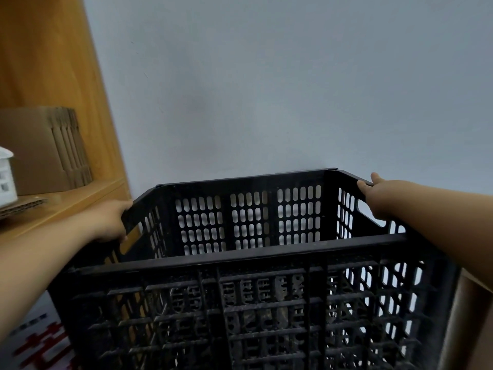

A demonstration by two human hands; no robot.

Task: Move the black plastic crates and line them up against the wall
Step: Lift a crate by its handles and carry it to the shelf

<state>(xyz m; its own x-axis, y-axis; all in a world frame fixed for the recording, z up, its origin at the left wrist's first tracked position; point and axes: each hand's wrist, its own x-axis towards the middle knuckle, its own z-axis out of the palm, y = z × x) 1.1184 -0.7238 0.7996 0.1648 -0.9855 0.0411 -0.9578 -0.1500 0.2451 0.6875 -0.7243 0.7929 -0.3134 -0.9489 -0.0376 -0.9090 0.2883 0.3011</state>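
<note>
A black plastic crate (248,265) with slotted walls fills the lower middle of the head view, its open top towards me and its far side close to the pale grey wall (280,89). My left hand (109,220) grips the rim at the crate's left side handle. My right hand (373,198) grips the rim above the right side handle. Whether the crate rests on the floor or hangs in the air is hidden by its own body.
A wooden shelf unit (53,62) stands at the left, close to the crate's left side. On its shelf lie flat cardboard boxes (48,150) and a white plastic item (5,177). A cardboard box edge (469,316) shows at the lower right.
</note>
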